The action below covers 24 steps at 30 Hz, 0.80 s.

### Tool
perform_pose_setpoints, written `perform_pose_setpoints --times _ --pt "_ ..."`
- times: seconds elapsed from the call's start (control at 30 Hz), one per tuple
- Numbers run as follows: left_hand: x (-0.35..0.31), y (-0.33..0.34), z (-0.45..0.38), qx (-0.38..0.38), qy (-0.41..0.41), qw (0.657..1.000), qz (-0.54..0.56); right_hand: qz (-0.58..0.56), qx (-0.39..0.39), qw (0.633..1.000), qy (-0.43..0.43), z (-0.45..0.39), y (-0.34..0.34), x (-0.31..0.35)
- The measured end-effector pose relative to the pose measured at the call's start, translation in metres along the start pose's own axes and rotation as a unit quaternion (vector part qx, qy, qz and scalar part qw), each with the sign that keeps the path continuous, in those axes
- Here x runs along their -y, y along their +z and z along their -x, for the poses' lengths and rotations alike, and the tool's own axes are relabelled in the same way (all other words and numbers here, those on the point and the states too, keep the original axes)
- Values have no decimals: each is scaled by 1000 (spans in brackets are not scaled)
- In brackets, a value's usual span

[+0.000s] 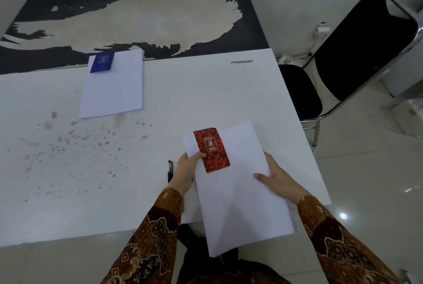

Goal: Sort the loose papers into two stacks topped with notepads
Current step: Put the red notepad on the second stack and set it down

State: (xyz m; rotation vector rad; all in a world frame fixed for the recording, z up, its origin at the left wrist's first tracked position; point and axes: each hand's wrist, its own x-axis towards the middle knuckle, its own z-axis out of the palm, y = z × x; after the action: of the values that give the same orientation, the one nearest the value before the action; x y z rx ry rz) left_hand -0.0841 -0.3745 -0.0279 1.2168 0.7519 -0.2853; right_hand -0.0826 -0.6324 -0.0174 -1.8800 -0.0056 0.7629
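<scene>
Far stack (112, 91): on table (206, 91), blue notepad (102, 62) on top; done.
Near stack (240, 192): overhanging table edge, red notepad (211, 150) on top; not yet set down.
Left hand (185, 173): grips stack, thumb on red notepad.
Right hand (278, 179): holds stack's right edge.

Two paper stacks (113, 84), two notepads (102, 62), one pen (169, 170), one chair (357, 54).

The worktop (206, 91) is showing white with grey speckled stains; its far part is black with a cream patch. A red-and-black mottled notepad (211, 150) is topping white papers (240, 192); a blue notepad (102, 62) is topping another white stack (113, 91). Brown batik sleeves (146, 242) are showing.
</scene>
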Motion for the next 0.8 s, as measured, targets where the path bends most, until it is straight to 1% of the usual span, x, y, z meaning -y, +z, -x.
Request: perform_pose_setpoints --times 0.07,0.13,0.17,0.23,0.3,0.37,0.43,0.5,0.6,0.67,0.73,0.8 --pt "4 2 -1 -3 -7 1000 -7 26 -42 999 7 -4 1 -2" --pt "6 5 -2 -27 -23 999 11 43 -97 994 -5 -7 2 -4" --pt "7 6 -3 -41 -31 998 23 58 -110 992 -12 -8 2 -6" --pt "7 8 -4 -47 -33 998 35 93 -107 990 -10 -12 2 -8" --pt "7 10 -6 -33 -24 999 25 138 -87 987 8 -17 2 -9" --pt "7 12 -6 -37 -16 999 12 181 -69 981 23 -22 3 -10" --pt "7 12 -6 -44 -11 999 4 189 -65 979 25 -23 4 -11" --pt "7 12 -3 -36 5 999 -3 153 -80 985 15 -21 5 -10" --pt "-2 8 2 -29 48 998 -12 90 -123 988 -28 -18 11 -8" --pt "-16 4 3 -22 78 997 -18 19 -140 990 -20 -19 13 5" --pt "-37 -6 2 -24 103 994 -24 -76 -117 990 0 -23 14 26" --pt "-65 -19 -1 -32 123 992 -22 -109 -56 992 -7 -26 13 48"
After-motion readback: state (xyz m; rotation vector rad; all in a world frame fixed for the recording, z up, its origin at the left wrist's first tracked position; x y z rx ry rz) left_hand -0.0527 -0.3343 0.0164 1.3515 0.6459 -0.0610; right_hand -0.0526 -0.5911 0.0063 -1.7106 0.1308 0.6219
